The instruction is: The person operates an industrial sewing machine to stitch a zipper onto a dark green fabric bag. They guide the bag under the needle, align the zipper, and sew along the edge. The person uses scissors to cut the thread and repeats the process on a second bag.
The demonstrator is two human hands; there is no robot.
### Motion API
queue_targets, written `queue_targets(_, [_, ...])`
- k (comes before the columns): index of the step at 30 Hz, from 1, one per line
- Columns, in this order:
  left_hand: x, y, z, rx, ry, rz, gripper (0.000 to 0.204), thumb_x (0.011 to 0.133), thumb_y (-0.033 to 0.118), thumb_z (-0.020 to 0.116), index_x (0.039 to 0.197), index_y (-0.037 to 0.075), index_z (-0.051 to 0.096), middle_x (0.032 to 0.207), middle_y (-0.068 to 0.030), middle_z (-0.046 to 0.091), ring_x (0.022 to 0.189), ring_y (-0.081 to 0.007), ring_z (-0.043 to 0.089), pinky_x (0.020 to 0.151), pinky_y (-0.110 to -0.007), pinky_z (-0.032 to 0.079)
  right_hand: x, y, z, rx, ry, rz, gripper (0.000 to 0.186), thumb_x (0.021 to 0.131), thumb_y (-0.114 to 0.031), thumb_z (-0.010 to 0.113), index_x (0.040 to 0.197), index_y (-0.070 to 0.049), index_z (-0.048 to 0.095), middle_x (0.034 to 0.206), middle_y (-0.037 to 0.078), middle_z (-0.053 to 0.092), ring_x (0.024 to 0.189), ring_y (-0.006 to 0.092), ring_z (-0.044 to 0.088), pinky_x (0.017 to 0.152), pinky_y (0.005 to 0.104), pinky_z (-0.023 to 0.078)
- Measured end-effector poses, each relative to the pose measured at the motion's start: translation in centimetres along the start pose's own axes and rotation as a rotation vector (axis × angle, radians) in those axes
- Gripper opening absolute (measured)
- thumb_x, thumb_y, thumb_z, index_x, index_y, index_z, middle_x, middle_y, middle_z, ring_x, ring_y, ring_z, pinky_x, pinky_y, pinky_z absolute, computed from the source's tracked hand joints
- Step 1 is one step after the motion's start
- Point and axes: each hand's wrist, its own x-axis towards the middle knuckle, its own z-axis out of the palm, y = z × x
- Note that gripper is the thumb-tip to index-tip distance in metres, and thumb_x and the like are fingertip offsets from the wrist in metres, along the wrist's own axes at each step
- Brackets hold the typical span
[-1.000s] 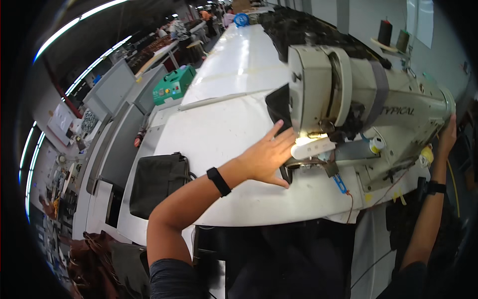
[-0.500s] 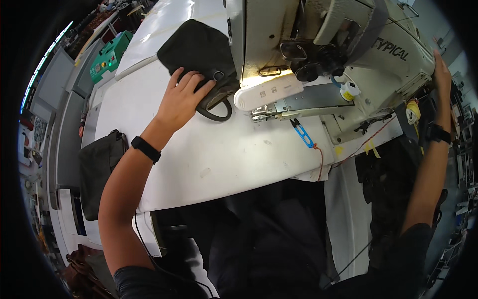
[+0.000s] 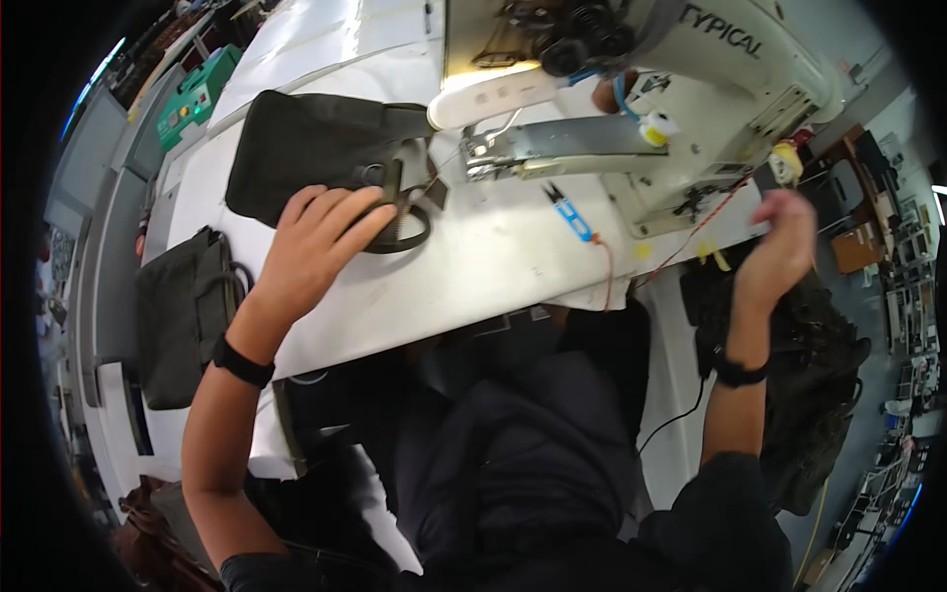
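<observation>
My left hand is closed on the near edge of a dark green bag, its fingers lying over the fabric and the thumb hidden. The bag lies flat on the white table, with a looped handle and an open zipper edge beside my fingertips. To its right stands a large sewing machine with a narrow arm. My right hand hangs in the air near the machine's right end, fingers loosely bent and blurred, with nothing seen in it. Blue thread snips lie on the table below the arm.
A second dark bag hangs at the table's left edge. A white elongated lamp juts out above the arm. Red cord runs from the snips past the machine base. Dark bags are piled at the right. A green box stands far left.
My right hand has left the machine's right end and come nearer to me. My left hand has drawn the bag left and nearer, away from the machine. The whole view has shifted.
</observation>
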Motion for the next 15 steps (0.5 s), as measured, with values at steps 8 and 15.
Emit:
queue_targets(8, [-0.1,3.8,-1.3,0.028,0.092,0.051,0.047,0.081,0.01,0.067,0.127,0.013,0.072,0.126,-0.0025,0.069,0.11,-0.022,0.062,0.098,-0.042,0.046,-10.8,4.6,12.0,-0.45,-0.659,-0.427,0.027,0.091,-0.008,0.068,0.117,-0.001,0.068,0.105,0.016,0.071,0.094,0.0353,0.067,0.085,0.0447,0.055])
queue_targets(15, [-0.1,4.7,-0.8,-0.017,0.055,-0.051,0.042,0.083,0.01,0.067,0.125,0.01,0.073,0.122,-0.0022,0.069,0.109,-0.0227,0.062,0.098,-0.042,0.046,-11.0,2.3,12.6,-0.404,-0.758,-0.077,0.025,0.096,-0.011,0.06,0.116,0.0,0.069,0.093,0.013,0.07,0.079,0.025,0.065,0.075,0.0374,0.053])
